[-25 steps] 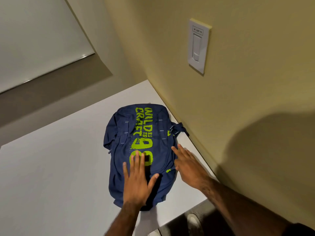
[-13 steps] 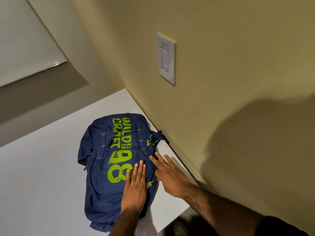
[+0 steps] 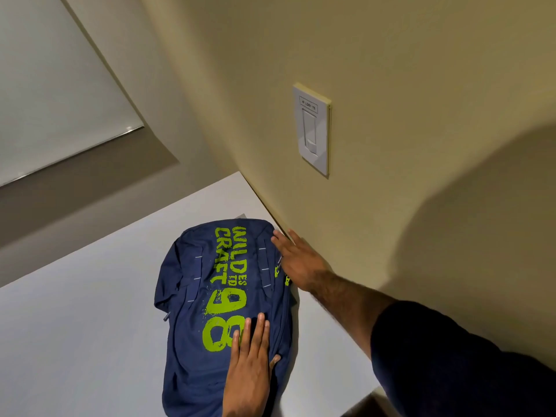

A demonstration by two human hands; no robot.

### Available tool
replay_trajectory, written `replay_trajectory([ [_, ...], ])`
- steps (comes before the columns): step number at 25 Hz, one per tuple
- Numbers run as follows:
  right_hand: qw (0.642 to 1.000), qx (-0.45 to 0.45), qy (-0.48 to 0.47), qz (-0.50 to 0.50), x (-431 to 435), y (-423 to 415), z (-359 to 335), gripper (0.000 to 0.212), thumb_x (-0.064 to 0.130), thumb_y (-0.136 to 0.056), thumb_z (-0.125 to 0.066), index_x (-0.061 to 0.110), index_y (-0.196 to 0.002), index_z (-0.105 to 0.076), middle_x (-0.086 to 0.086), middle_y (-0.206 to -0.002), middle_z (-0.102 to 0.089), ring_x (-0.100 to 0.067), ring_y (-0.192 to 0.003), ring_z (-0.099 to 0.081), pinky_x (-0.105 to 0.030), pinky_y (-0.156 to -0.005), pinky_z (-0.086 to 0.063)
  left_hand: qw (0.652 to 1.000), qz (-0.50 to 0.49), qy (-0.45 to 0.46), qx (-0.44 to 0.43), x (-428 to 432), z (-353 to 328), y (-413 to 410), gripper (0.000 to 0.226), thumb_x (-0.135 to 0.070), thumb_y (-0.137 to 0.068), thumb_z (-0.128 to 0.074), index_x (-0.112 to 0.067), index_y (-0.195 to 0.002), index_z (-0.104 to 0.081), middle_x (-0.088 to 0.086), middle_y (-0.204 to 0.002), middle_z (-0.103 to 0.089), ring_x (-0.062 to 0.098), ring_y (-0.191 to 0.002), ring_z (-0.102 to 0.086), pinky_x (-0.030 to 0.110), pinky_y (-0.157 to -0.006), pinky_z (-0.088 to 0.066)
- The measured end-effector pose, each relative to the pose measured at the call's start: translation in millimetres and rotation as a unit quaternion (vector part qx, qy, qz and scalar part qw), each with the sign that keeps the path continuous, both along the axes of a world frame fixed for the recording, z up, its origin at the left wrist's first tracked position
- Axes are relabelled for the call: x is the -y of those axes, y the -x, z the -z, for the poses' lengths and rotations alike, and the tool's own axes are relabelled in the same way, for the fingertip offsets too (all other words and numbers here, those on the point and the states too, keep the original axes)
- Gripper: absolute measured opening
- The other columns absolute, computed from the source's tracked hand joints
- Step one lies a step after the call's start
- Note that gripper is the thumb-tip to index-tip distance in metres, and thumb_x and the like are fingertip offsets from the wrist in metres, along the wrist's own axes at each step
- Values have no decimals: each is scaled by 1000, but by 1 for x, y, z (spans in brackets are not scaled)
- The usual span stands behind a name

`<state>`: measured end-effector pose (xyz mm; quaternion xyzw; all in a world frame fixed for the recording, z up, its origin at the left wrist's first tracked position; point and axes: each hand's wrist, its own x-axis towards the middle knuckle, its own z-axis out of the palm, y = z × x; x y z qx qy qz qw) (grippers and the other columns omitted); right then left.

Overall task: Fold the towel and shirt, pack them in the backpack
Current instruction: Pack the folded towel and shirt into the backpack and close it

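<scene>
A navy blue backpack point(image 3: 210, 299) with lime green lettering lies flat on the white table point(image 3: 75, 326), close to the wall. My left hand point(image 3: 249, 365) presses flat on its lower right part, fingers straight. My right hand point(image 3: 298, 260) lies with straight fingers along the backpack's upper right edge, between the bag and the wall. No towel or shirt shows outside the bag.
A beige wall point(image 3: 391, 206) runs along the table's right side, carrying a white light switch point(image 3: 313, 130). The table's near edge point(image 3: 361, 398) drops off at the lower right. A window blind point(image 3: 54, 85) hangs at the upper left.
My right hand has slid up the backpack's right side toward its top. My left hand stays pressed on the lower part. The view has shifted.
</scene>
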<state>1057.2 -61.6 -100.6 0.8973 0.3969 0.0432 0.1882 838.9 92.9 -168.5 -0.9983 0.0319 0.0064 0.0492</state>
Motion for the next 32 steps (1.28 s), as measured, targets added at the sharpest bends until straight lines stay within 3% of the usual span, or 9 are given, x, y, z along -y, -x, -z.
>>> replay_trajectory([
  [5,998,25,2,62,-13,-60,-3,34,23,-98,-53,14,-129,-65,-20,-167,-17,-39,-155,1,-56,-125,5,998,40,-41,36,-4,16,1,94,-60,-84,-46,-8,-157,-20,8,-168,-15,32,-156,-9,50,-126,-4],
  [9,991,-114,-52,45,-30,-60,-19,34,16,-100,-54,15,-134,-59,-12,-170,-5,-32,-157,2,-50,-125,-13,998,42,41,-14,-3,10,18,90,-60,-87,-41,-6,-157,-26,9,-171,-11,30,-152,-20,51,-122,-14],
  [12,963,-186,-161,114,-41,-7,0,49,39,-107,-40,15,-150,-44,-11,-170,-3,-31,-157,3,-49,-125,-10,993,-33,115,16,-35,-16,11,83,-64,-96,-38,-12,-160,-28,4,-170,-18,26,-156,-16,49,-123,-13],
  [15,929,-240,-223,171,-34,65,39,77,65,-99,-12,20,-159,-30,-8,-170,-8,-30,-157,-5,-50,-123,-14,940,-269,199,59,-100,-24,6,81,-68,-100,-15,-19,-164,-8,1,-172,1,22,-158,3,43,-127,6],
  [18,922,-263,-210,192,-19,110,62,97,77,-88,13,26,-159,-27,-5,-168,-14,-30,-155,-15,-48,-120,-19,867,-404,290,23,-137,-8,15,80,-69,-99,-12,-22,-163,0,2,-172,3,28,-158,2,55,-126,-2],
  [22,920,-256,-198,223,-12,112,62,81,68,-100,-4,25,-143,-56,-6,-149,-54,-31,-135,-54,-47,-102,-48,810,-397,430,28,-113,4,6,86,-69,-99,-30,-17,-163,-6,11,-169,-15,34,-156,-14,54,-124,-15],
  [28,928,-216,-197,230,-5,85,66,76,62,-98,-19,14,-143,-57,-14,-148,-55,-35,-138,-50,-53,-105,-48,759,-383,527,12,-37,5,-4,128,-97,-71,-25,-12,-163,3,1,-171,0,17,-157,4,35,-126,-2],
  [30,926,-204,-211,238,-5,80,65,79,60,-102,-9,12,-147,-52,-15,-151,-50,-36,-141,-45,-54,-109,-43,771,-393,501,25,-12,1,-12,121,-92,-79,-23,-10,-162,8,7,-172,1,22,-158,2,40,-127,-4],
  [32,934,-194,-214,211,-10,82,58,88,67,-98,7,16,-156,-36,-13,-161,-33,-33,-150,-29,-54,-116,-31,831,-388,395,59,7,-10,-19,97,-76,-94,-17,-13,-160,14,9,-172,5,27,-158,2,45,-127,-1],
])
